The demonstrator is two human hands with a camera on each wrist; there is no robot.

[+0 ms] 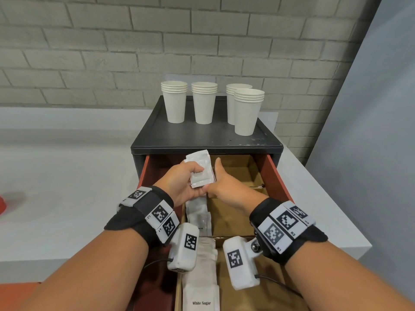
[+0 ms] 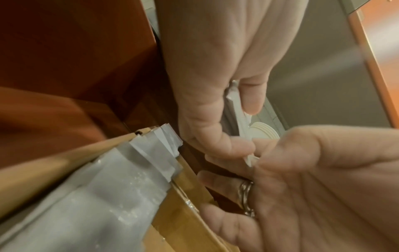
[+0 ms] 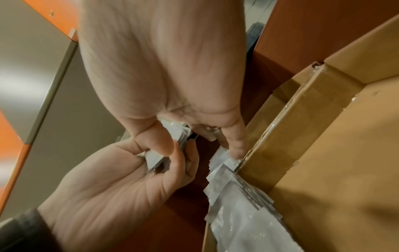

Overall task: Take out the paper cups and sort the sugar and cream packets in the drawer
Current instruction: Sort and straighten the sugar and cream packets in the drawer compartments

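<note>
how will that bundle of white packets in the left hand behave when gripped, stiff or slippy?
Probably floppy: the packets are thin flat sachets, fanned unevenly in the left hand. Likely slippery, since those lying in the drawer look glossy. Likely light: the right hand only steadies them.

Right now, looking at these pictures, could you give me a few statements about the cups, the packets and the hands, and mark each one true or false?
1. The paper cups stand in stacks on top of the black cabinet. True.
2. The drawer is closed. False: it is pulled out, with cardboard compartments showing inside.
3. The left hand holds a bunch of white packets. True.
4. The right hand is far from the left hand, resting on the counter. False: it is right beside the left hand, at the packets.
5. A packet marked White Sugar lies in the drawer. True.
</note>
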